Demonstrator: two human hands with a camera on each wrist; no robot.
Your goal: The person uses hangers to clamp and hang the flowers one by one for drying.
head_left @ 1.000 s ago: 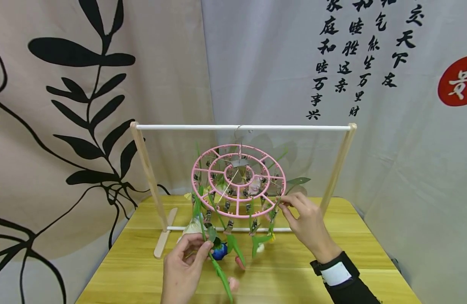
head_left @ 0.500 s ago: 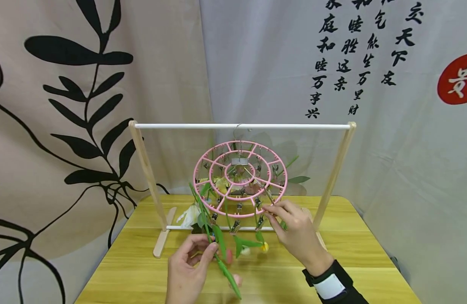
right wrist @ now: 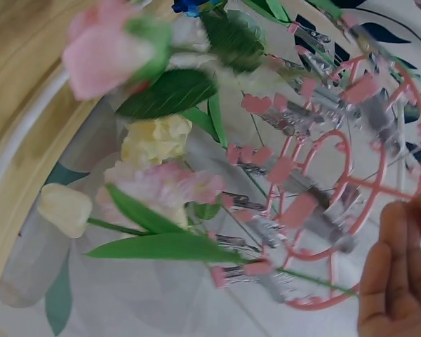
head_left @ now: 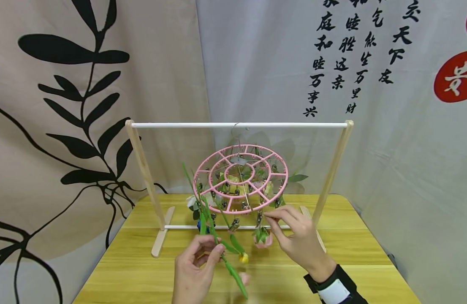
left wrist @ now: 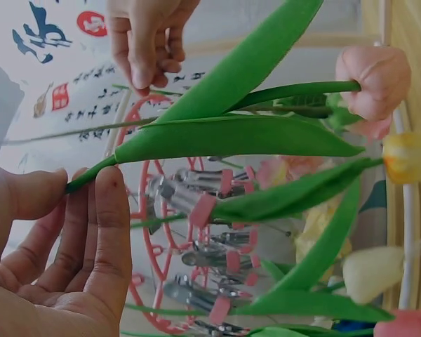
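My left hand (head_left: 197,268) pinches the green stem of a pink tulip (left wrist: 375,81) between thumb and fingertips. Its long leaves (left wrist: 238,137) and blossom point away from the hand, down toward the tabletop in the head view. A pink round clip hanger (head_left: 241,212) hangs just beyond, tilted, with metal clips (left wrist: 189,200) below its rings. My right hand (head_left: 298,240) has thumb and index finger together at the hanger's near right rim, beside a clip bearing a pink rose (head_left: 263,240). From other clips hang a yellow tulip (left wrist: 407,158) and a white tulip (right wrist: 64,210).
A wooden stand with a white top bar (head_left: 294,125) carries the hanger and stands on a wooden table (head_left: 355,249). Its lower white bar (head_left: 176,226) runs behind the flowers. Printed curtains (head_left: 400,160) close off the back.
The hanger has turned, carrying the yellow tulip leftward and bringing the pink rose to the right front. My left hand has shifted slightly right with its tulip; my right hand has moved left along the rim.
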